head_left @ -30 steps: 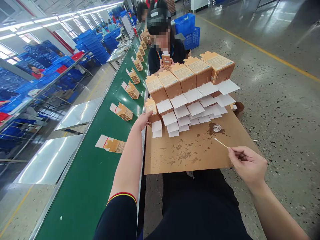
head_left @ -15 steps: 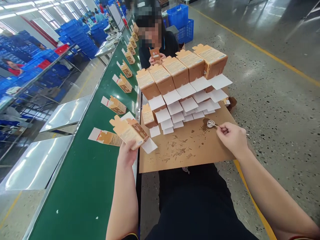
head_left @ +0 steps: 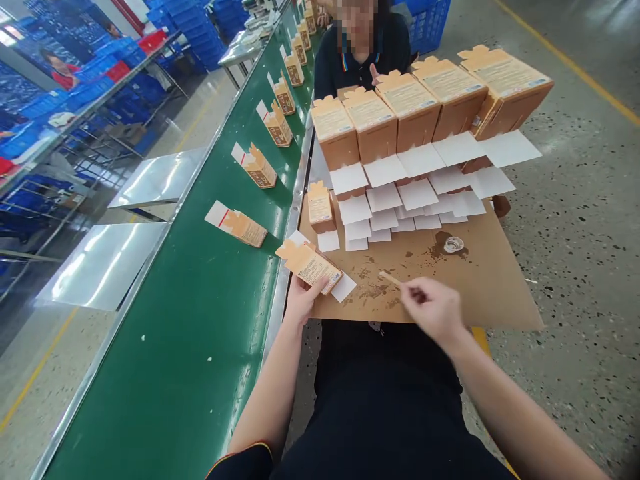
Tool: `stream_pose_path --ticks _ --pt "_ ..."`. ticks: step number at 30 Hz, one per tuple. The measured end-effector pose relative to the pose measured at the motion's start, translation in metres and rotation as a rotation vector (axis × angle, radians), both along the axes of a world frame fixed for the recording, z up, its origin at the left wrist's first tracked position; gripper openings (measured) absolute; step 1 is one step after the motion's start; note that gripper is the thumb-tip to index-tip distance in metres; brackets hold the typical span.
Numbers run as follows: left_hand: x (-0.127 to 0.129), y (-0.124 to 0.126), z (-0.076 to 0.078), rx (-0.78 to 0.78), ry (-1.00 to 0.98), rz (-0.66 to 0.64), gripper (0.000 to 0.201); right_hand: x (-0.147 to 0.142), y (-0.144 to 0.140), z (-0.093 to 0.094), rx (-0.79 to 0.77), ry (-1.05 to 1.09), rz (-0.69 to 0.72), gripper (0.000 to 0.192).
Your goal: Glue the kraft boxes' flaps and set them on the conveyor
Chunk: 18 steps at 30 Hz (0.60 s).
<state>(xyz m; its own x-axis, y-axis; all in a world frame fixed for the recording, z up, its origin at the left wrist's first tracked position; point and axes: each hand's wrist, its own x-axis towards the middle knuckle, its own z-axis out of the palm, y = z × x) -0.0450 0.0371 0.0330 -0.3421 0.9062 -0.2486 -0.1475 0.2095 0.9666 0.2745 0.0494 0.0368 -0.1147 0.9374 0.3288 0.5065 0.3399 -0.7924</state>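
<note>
My left hand (head_left: 303, 298) grips a small tan and brown cardboard box (head_left: 314, 268), tilted over the metal edge of the belt, with its end flaps sticking out. In my right hand (head_left: 433, 305) is a thin wooden stick (head_left: 389, 277), pinched by the fingers and pointing left toward that box. The stick's tip is apart from the box. Beyond my right hand a small clear cup (head_left: 453, 245) stands on the brown cardboard sheet (head_left: 505, 293), amid dark wet stains. Stacked boxes (head_left: 417, 100) with white flaps hanging out rise at the sheet's far side.
A green conveyor belt (head_left: 200, 347) runs along my left, carrying a line of similar boxes (head_left: 255, 165). One single box (head_left: 320, 205) stands left of the stack. Across from me sits a co-worker (head_left: 327, 73). Metal tables (head_left: 107, 263) and blue crates (head_left: 427, 25) are farther off.
My right hand has drawn the stick away from the cup, leftward toward the box. The left hand has brought its box rightward from over the belt. The camera view has shifted.
</note>
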Motion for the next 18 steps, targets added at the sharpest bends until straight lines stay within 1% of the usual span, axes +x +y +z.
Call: stream_pose_path --ticks 1,3,4,6,9,12,15,18 --pt "0.001 0.0 -0.001 -0.001 0.011 -0.003 0.079 -0.021 -0.009 -0.006 -0.031 0.023 0.088 0.022" --pt "0.002 -0.001 -0.002 0.003 0.037 -0.016 0.077 -0.055 -0.021 -0.018 -0.043 0.041 0.178 0.024" --pt "0.003 -0.001 -0.002 0.005 0.048 -0.023 0.077 -0.066 -0.025 -0.024 -0.033 0.04 0.204 0.025" --pt "0.004 -0.002 -0.002 0.006 0.065 -0.03 0.076 -0.078 -0.028 -0.033 -0.006 0.02 0.238 0.027" --pt "0.005 -0.002 0.0 0.008 0.085 -0.025 0.077 -0.078 -0.026 -0.039 0.014 -0.024 0.262 0.028" --pt "0.008 -0.004 0.001 0.006 0.1 -0.027 0.076 -0.068 -0.019 -0.039 -0.008 -0.031 0.238 0.027" --pt "0.014 -0.008 -0.003 0.031 0.129 0.001 0.08 -0.056 -0.013 -0.033 -0.004 0.016 0.16 0.025" --pt "0.023 -0.016 -0.011 0.063 0.233 0.008 0.081 -0.044 -0.012 -0.025 0.041 0.065 0.057 0.025"
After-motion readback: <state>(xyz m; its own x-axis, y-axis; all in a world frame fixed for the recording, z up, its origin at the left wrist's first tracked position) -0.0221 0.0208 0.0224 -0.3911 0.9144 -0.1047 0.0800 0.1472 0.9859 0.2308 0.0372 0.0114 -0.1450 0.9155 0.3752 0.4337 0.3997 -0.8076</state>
